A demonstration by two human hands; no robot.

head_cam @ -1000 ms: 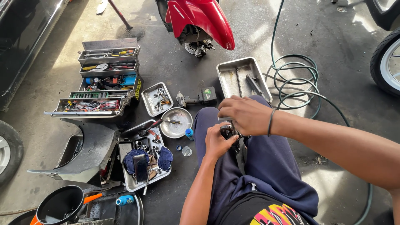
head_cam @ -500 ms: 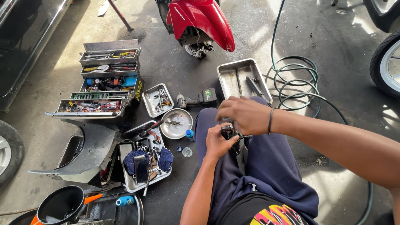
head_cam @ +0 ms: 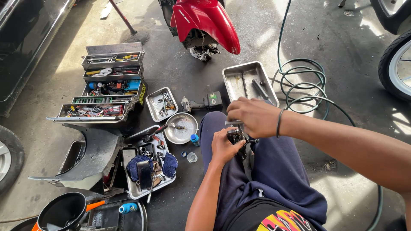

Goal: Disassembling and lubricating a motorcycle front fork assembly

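I sit on a concrete floor with my knee raised, in dark blue trousers. My left hand [head_cam: 223, 146] grips a small dark metal part [head_cam: 238, 137] over my thigh. My right hand [head_cam: 251, 116], with a thin bracelet on the wrist, closes over the top of the same part, fingers curled around a short metal piece. Both hands touch the part, which they mostly hide.
An open tiered toolbox [head_cam: 105, 87] stands at the left. Near it lie a small tray of bolts [head_cam: 161, 102], a round metal bowl [head_cam: 180, 127], a socket tray [head_cam: 149, 162], a cordless impact driver [head_cam: 201, 102] and a steel pan [head_cam: 248, 81]. A red scooter [head_cam: 201, 21], green hose [head_cam: 304, 85], grey body panel [head_cam: 87, 158] and black funnel [head_cam: 63, 211] surround me.
My hands stay on the part over my thigh. The right hand has shifted slightly on top of it.
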